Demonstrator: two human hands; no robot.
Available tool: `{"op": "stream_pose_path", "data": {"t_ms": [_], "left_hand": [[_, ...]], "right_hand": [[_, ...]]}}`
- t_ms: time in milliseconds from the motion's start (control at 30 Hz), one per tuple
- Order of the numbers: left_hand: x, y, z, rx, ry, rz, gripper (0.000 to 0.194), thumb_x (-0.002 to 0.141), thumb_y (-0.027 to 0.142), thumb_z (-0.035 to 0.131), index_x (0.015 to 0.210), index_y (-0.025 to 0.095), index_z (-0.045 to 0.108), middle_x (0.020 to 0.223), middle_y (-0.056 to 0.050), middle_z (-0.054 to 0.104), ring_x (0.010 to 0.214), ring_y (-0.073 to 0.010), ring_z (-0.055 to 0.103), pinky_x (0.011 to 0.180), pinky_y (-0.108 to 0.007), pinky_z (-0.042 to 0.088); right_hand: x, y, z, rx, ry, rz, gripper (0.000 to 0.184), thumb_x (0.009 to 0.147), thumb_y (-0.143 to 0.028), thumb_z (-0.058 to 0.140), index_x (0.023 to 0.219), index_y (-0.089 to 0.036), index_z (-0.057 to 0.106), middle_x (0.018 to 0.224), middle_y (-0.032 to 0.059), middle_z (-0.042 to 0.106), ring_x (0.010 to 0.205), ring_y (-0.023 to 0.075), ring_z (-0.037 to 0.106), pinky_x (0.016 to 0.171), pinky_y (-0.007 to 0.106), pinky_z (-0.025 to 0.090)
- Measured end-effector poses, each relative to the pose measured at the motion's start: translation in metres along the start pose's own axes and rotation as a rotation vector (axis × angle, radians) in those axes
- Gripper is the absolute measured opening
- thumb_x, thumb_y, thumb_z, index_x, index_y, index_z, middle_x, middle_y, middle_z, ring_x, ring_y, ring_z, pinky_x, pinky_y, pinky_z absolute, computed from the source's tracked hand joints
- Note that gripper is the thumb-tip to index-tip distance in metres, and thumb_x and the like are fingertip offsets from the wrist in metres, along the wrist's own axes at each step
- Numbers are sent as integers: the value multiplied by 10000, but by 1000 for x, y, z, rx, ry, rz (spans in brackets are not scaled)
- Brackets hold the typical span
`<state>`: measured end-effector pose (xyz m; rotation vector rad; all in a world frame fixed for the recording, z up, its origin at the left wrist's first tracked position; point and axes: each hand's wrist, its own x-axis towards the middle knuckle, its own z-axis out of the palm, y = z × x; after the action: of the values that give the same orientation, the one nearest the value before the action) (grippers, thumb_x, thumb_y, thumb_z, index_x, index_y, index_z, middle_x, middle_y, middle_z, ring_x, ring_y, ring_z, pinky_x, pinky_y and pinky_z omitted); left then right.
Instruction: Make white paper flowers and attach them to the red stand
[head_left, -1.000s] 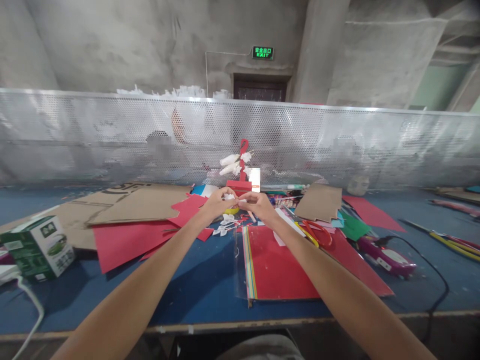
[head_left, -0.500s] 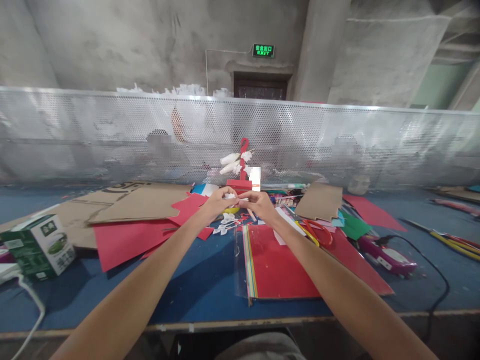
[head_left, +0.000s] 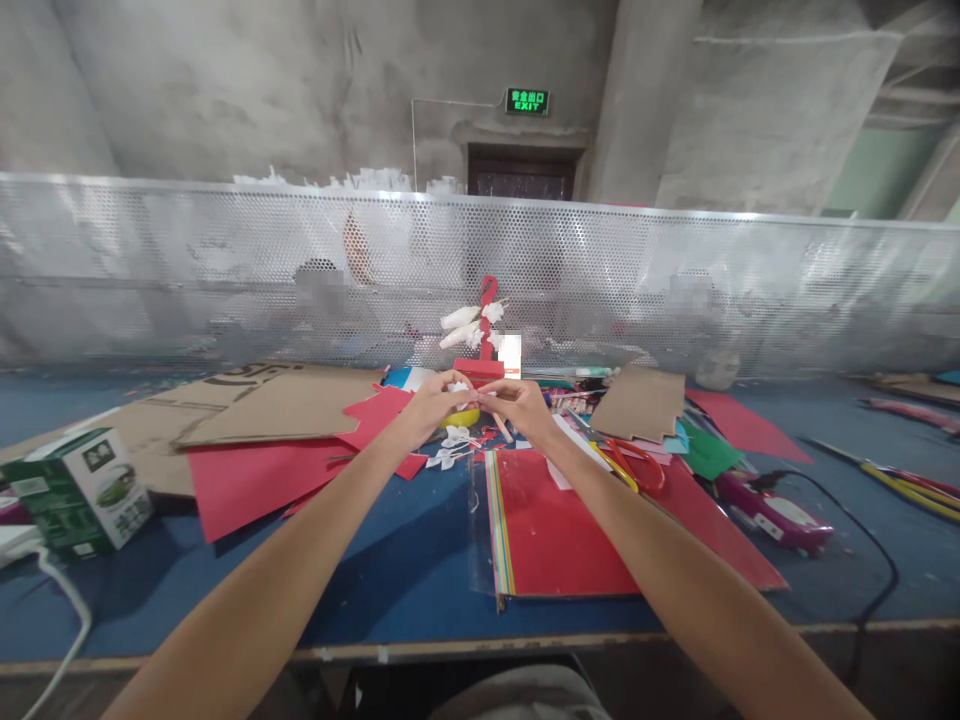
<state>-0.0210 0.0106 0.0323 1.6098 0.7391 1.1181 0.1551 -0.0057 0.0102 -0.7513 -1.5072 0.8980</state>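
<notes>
My left hand [head_left: 433, 403] and right hand [head_left: 519, 407] met over the middle of the table [head_left: 405, 570], fingertips pinching a small paper piece [head_left: 459, 388] between them. Paper scraps [head_left: 452, 447] lay just below my hands. A pack of paper sheets [head_left: 551, 525] lay nearer me, under my right forearm. Cardboard [head_left: 255, 405] lay to the left, with a box [head_left: 79, 490] at the far left edge. Scissors [head_left: 634, 466] and a glue gun [head_left: 772, 515] lay to the right. A paper model [head_left: 480, 335] stood behind my hands, before the mesh screen [head_left: 675, 285].
</notes>
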Motion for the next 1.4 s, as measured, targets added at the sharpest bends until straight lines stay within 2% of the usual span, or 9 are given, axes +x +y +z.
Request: {"op": "stream_pose_path", "data": {"t_ms": [167,267,333,400,500,667,867,1200,1400], "left_hand": [[-2,3,-7,37,-60,-62,351,753,363,723,1006,207,536,861,-27,664,776,-157,677,767,-312,541],[-1,0,-20,255,-47,-144,404,831,517,585,1130,260,500,973,-51,669,760,-193,690,677,-315,528],[0,-6,-30,545,3,-101,324,834,526,544,951,225,568,895,-60,683,725,-206,677,653,-290,491],[0,-12,-36,907,10,-51,217,739,426,650,778,219,602,755,-54,679,739,-235,661,686,-288,456],[-3,-22,-37,1177,-33,-73,110,619,282,688,649,217,605,630,-41,647,667,-227,628,667,-278,424],[-6,-29,-31,1179,-142,-93,93,541,194,656,496,212,576,440,-6,522,479,-175,508,576,-275,386],[-4,-31,-35,1121,-249,-111,89,485,138,616,477,227,614,432,0,557,442,-157,496,512,-246,355],[-3,-5,-43,1188,25,-11,56,663,213,607,715,216,627,692,-48,670,616,-197,588,574,-247,350],[-6,15,-30,1179,160,288,134,831,214,495,894,224,613,853,-50,670,760,-213,601,684,-287,383]], "right_hand": [[1,-3,-7,-5,-27,8,332,602,-436,826,801,-180,756,755,44,744,751,220,714,785,363,577],[5,6,-18,-2,8,26,359,592,-418,836,826,-157,757,745,51,741,720,213,713,773,363,581],[9,15,-24,-3,18,49,394,589,-421,839,853,-141,755,766,67,745,732,221,718,766,365,583],[12,23,-28,-1,21,73,418,588,-438,837,864,-136,753,781,80,747,749,230,722,760,362,586],[13,27,-29,9,11,91,429,573,-447,843,861,-142,751,786,80,748,764,234,725,767,357,587],[6,13,-23,21,-23,104,381,574,-455,837,805,-165,750,736,50,739,696,207,716,807,369,578],[2,6,-19,12,-51,153,349,573,-447,836,759,-166,743,688,36,723,662,193,704,788,364,577],[-1,1,-18,45,-82,210,292,563,-352,850,755,-166,733,691,32,723,700,185,700,768,327,572],[-3,0,-15,32,-132,232,312,583,-365,845,786,-159,728,701,40,729,675,178,696,711,303,570]]}}
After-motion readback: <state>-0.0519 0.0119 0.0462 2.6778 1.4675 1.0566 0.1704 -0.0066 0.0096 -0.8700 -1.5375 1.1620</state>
